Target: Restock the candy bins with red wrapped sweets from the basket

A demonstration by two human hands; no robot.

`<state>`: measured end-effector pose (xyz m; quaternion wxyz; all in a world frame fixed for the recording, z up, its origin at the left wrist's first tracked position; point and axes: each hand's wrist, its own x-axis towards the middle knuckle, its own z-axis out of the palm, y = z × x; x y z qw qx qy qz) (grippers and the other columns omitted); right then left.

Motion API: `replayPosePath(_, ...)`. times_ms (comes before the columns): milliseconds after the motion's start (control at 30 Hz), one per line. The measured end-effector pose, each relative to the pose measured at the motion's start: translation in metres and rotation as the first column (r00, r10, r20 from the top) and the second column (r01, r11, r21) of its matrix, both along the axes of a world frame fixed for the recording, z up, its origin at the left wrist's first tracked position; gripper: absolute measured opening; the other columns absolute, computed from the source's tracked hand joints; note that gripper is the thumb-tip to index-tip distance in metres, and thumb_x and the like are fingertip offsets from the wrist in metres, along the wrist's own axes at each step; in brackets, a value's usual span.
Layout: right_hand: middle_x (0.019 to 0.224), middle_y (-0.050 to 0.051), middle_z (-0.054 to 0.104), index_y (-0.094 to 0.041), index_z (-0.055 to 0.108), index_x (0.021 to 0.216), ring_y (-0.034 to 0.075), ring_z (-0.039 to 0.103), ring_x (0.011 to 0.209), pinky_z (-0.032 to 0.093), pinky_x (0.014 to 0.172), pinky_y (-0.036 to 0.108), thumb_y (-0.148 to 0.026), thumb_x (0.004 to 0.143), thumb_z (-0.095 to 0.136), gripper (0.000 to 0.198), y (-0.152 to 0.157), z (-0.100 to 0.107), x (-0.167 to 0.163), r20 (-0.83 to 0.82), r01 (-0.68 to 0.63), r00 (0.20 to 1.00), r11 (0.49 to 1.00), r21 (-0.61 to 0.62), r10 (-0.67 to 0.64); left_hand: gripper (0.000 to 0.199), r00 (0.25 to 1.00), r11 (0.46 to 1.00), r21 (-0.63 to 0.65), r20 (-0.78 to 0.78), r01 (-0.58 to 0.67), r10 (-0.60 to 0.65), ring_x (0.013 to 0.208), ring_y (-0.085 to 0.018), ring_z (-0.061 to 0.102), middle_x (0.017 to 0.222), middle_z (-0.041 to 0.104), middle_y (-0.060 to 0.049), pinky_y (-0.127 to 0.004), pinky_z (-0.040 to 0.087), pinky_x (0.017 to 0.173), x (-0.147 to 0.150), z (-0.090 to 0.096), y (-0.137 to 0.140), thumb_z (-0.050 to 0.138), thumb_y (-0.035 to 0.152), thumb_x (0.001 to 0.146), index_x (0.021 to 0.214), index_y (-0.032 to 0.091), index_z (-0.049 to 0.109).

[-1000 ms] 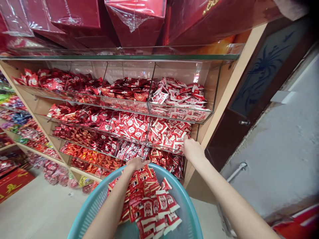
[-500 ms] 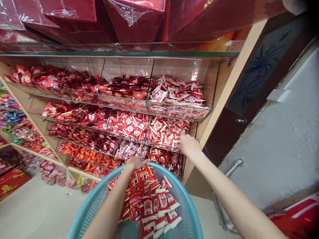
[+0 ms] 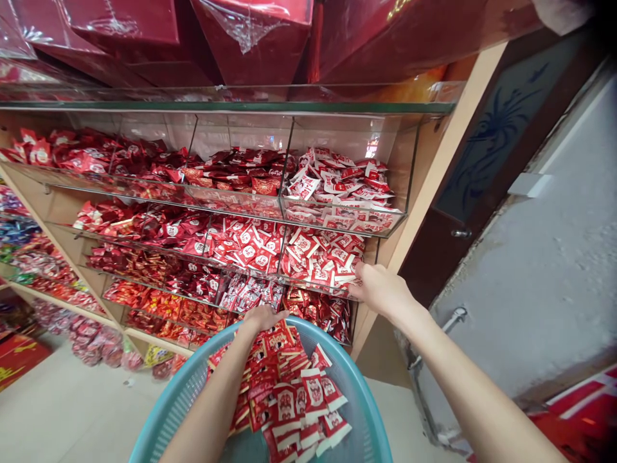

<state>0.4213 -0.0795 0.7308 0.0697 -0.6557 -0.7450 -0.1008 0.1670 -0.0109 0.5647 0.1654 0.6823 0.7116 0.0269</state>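
Note:
My left hand (image 3: 263, 317) is closed over the far rim of a round teal plastic basket (image 3: 369, 392). Red and cream candy packets (image 3: 286, 402) lie piled in the basket, some in neat rows. My right hand (image 3: 380, 287) is at the front right corner of a shelf compartment with red and white candy packets (image 3: 321, 257). Its fingers curl inward by the glass front, next to the packets; what they hold, if anything, is hidden.
Tiered glass compartments hold more red-wrapped candies (image 3: 241, 170). Large dark red boxes (image 3: 250, 38) stand on the glass shelf (image 3: 231, 107) above. To the right are a dark door (image 3: 457, 218), a grey wall (image 3: 540, 283) and a white pipe (image 3: 453, 318). Bagged candies (image 3: 91, 337) sit on the floor at left.
My right hand has shifted slightly right and down, back toward the front edge of the compartment. My left hand stays on the basket rim. The camera view has turned a little.

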Motion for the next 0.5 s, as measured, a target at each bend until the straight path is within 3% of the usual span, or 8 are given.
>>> replayPosePath(67,0.086,0.01,0.063,-0.017,0.057,0.094,0.024,0.061,0.081,0.038,0.06,0.028,-0.034,0.081,0.05,0.022,-0.012,-0.003,0.001,-0.031,-0.033,0.999,0.999,0.028,0.034,0.08,1.0,1.0,-0.015,0.023,-0.011,0.011,0.105,-0.033,0.055,0.11,0.061,-0.015,-0.044,0.042,0.089,0.0,0.0,0.0,0.024,0.08,0.07,0.098,0.019,0.068)
replayPosePath(133,0.082,0.007,0.063,-0.019,0.055,0.094,0.021,0.061,0.076,0.036,0.058,0.027,-0.035,0.082,0.049,0.02,-0.022,-0.013,0.001,-0.096,-0.151,0.984,0.988,0.021,0.153,0.079,0.999,1.0,-0.02,0.031,-0.019,0.02,0.106,-0.033,0.054,0.111,0.06,-0.016,-0.044,0.042,0.09,0.0,0.001,0.0,0.026,0.08,0.07,0.097,0.018,0.067)
replayPosePath(233,0.085,0.003,0.063,-0.021,0.053,0.093,0.017,0.06,0.076,0.037,0.059,0.025,-0.034,0.084,0.049,0.016,-0.026,-0.042,-0.003,-0.155,-0.427,0.896,0.903,-0.044,0.416,0.078,0.999,1.0,-0.022,0.029,-0.02,0.021,0.106,-0.033,0.054,0.111,0.06,-0.015,-0.043,0.041,0.09,0.0,0.003,-0.001,0.026,0.079,0.071,0.095,0.019,0.067)
replayPosePath(300,0.091,0.004,0.063,-0.02,0.053,0.094,0.018,0.06,0.078,0.037,0.06,0.025,-0.029,0.084,0.051,0.014,-0.021,-0.067,-0.008,-0.074,-0.516,0.857,0.852,-0.093,0.511,0.077,0.999,0.999,-0.023,0.028,-0.026,0.027,0.105,-0.033,0.055,0.108,0.061,-0.015,-0.043,0.041,0.089,0.001,0.004,-0.001,0.026,0.079,0.071,0.092,0.018,0.067)
replayPosePath(500,0.095,0.006,0.063,-0.018,0.055,0.101,0.021,0.059,0.088,0.042,0.068,0.029,-0.016,0.084,0.049,0.018,0.005,-0.124,-0.022,0.229,-0.599,0.76,0.792,-0.117,0.608,0.074,0.999,1.0,-0.012,0.039,-0.017,0.018,0.103,-0.033,0.056,0.105,0.063,-0.015,-0.043,0.043,0.087,0.002,0.004,-0.001,0.027,0.079,0.071,0.087,0.018,0.068)
